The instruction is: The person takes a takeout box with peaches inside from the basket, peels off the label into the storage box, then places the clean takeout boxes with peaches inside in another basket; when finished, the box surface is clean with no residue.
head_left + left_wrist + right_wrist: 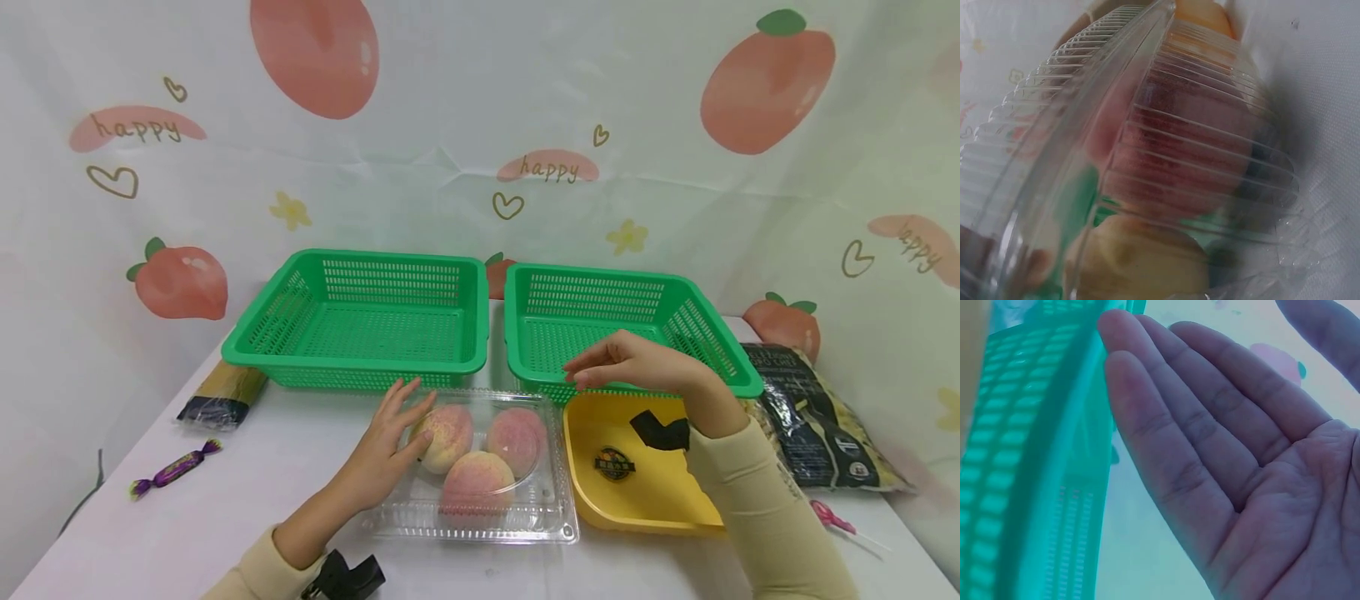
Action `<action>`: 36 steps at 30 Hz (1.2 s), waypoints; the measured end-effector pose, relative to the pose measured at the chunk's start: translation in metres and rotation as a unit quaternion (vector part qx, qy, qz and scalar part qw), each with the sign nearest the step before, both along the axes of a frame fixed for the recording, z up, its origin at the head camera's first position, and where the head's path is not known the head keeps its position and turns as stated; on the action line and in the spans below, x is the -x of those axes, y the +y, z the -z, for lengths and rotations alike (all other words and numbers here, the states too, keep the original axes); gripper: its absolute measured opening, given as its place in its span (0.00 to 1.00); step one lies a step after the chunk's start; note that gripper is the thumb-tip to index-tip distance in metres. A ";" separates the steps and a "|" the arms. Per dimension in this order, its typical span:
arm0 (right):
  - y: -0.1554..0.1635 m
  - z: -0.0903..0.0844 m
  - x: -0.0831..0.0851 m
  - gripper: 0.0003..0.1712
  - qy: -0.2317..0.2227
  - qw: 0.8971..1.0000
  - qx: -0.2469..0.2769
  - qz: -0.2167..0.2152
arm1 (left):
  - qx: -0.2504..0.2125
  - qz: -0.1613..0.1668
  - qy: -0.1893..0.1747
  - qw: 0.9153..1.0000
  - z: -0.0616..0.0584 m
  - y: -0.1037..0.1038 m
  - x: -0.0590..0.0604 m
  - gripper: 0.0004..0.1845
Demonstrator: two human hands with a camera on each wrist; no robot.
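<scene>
Left hand (382,454) – fingers relaxed, resting on clear plastic clamshell of peaches (480,467), box just right | right hand (637,364) – fingers released, hovering above.

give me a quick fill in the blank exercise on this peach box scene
1. The clear box holds ___ peaches.
2. The left hand rests on the box's ___ side.
3. The right hand hovers open above the ___ tray.
4. Both baskets behind are ___ in colour.

Missing words: three; left; yellow; green
</scene>
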State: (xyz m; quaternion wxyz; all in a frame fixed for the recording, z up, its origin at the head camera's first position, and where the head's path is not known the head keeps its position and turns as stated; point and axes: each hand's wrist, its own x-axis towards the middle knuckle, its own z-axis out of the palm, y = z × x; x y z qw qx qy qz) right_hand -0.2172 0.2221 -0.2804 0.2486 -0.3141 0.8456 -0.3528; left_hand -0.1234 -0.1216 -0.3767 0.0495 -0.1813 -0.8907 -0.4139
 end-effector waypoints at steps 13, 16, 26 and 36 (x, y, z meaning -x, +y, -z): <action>-0.058 -0.026 0.035 0.25 -0.016 0.999 0.045 0.006 | -0.001 -0.001 -0.011 1.000 -0.004 -0.001 -0.002 0.27; -0.074 -0.029 0.047 0.24 -0.020 0.997 0.070 0.014 | 0.000 0.001 -0.006 1.000 -0.003 -0.001 -0.002 0.27; -0.115 -0.024 0.082 0.25 -0.019 0.992 0.118 0.050 | -0.002 0.003 0.006 1.000 0.000 -0.001 -0.001 0.26; -0.149 -0.012 0.108 0.28 -0.053 0.970 0.190 0.141 | -0.001 0.005 0.000 1.000 0.000 -0.001 0.000 0.26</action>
